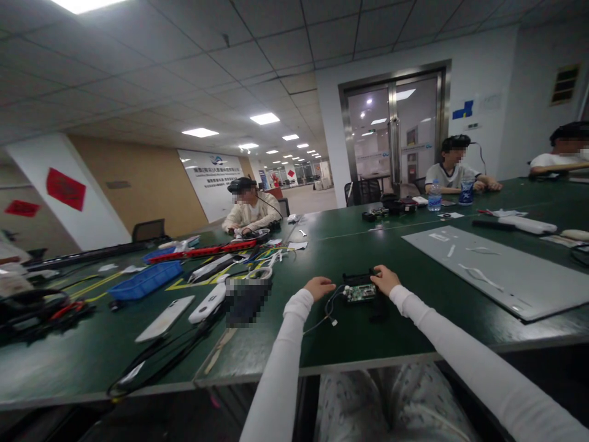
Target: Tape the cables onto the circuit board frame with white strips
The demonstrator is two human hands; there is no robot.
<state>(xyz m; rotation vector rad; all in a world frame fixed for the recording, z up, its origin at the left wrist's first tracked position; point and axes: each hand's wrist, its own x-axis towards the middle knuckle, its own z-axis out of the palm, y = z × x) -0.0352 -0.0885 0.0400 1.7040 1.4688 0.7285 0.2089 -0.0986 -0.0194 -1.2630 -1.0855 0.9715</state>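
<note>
A small green circuit board (361, 293) lies on the green table, with black plastic parts behind it and at its right side. A thin grey cable with a small white connector (334, 322) runs from the board's left end. My left hand (321, 287) is just left of the board, its fingers stretched toward the cable end, holding nothing that I can see. At the board's right end, my right hand (385, 279) has its fingertips closed at the edge of the black part; what they pinch is too small to make out.
A large grey panel (483, 270) lies to the right. On the left are a blue tray (146, 280), a white phone (165, 318), a white power strip (209, 301) and cables. Several people sit across the table; two bottles (434, 197) stand at the back right.
</note>
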